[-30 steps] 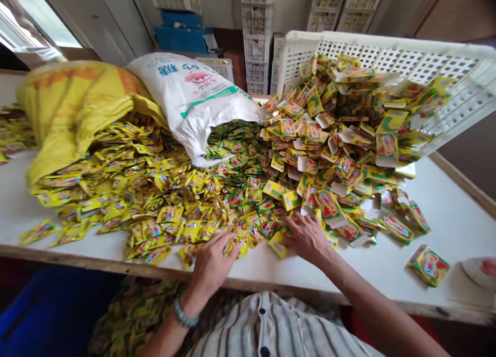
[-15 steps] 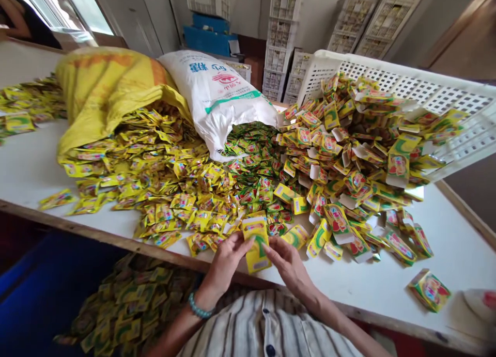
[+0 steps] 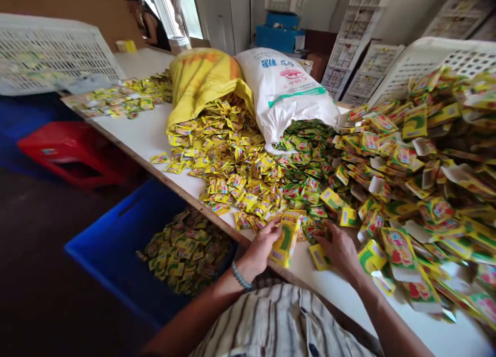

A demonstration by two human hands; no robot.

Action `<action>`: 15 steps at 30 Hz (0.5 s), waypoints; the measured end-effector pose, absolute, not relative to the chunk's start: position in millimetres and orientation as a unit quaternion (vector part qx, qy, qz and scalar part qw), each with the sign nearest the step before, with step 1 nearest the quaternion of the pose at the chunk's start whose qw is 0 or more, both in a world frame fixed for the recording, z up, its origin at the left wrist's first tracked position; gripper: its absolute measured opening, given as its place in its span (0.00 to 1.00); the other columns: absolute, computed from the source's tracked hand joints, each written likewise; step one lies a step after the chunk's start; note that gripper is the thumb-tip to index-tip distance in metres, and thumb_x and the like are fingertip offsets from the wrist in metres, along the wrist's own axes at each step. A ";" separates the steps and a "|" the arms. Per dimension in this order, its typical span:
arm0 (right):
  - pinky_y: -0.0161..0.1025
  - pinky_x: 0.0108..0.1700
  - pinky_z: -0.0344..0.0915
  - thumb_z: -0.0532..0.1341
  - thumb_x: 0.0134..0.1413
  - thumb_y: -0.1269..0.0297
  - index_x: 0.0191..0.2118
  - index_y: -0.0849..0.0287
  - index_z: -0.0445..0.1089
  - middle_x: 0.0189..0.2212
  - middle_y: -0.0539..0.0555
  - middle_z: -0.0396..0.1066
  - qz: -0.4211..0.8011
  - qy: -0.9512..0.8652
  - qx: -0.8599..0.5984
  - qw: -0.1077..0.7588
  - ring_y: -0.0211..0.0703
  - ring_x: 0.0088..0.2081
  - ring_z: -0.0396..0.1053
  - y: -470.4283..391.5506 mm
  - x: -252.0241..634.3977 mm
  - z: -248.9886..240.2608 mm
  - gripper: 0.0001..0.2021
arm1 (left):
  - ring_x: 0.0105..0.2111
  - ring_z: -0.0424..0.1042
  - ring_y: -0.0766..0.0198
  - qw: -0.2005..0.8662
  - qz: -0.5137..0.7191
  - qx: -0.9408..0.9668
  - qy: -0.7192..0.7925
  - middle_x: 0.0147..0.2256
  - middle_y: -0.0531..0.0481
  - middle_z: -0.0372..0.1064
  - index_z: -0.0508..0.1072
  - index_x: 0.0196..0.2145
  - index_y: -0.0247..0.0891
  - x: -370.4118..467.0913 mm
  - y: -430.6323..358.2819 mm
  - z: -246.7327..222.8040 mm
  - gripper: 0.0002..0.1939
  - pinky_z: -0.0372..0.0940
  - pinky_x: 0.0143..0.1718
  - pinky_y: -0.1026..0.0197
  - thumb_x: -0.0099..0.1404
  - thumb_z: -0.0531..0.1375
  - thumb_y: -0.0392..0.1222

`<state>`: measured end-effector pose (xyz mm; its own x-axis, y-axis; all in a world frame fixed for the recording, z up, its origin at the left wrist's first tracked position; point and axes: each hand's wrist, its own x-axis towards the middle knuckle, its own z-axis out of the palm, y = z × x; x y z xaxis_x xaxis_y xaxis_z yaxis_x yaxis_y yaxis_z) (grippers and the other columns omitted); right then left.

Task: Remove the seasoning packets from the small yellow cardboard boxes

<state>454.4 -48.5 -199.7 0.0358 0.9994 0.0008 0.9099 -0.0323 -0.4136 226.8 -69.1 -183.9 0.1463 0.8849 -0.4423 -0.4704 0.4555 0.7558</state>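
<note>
My left hand (image 3: 263,246), with a beaded bracelet at the wrist, grips a small yellow and green box (image 3: 285,238) over the table's front edge. To the right, my right hand (image 3: 339,246) reaches down at the green packets (image 3: 310,140), its fingertips among them; whether it pinches one is hidden. Yellow packets (image 3: 228,155) spill from a yellow sack (image 3: 205,73). The green packets come out of a white sack (image 3: 287,83). A large heap of small open boxes (image 3: 434,191) lies on the right.
Below the table's front edge (image 3: 170,184) a blue bin (image 3: 116,253) holds many filled boxes. A red stool (image 3: 73,145) stands at left. White crates are at left (image 3: 58,57) and back right (image 3: 457,47). A person (image 3: 151,26) is at the far left back.
The view has swung left, showing more of the blue bin and the stool. My right hand has let go of the box and moved right to the green packets.
</note>
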 end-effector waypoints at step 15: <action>0.36 0.28 0.56 0.61 0.51 0.54 0.35 0.58 0.72 0.21 0.49 0.65 0.262 -0.609 -0.710 0.240 0.41 0.25 0.62 -78.8 444.7 -190.1 0.13 | 0.32 0.74 0.57 0.773 0.347 0.262 0.463 0.28 0.47 0.76 0.75 0.29 0.34 214.7 -61.7 -181.0 0.16 0.67 0.36 0.59 0.45 0.69 0.46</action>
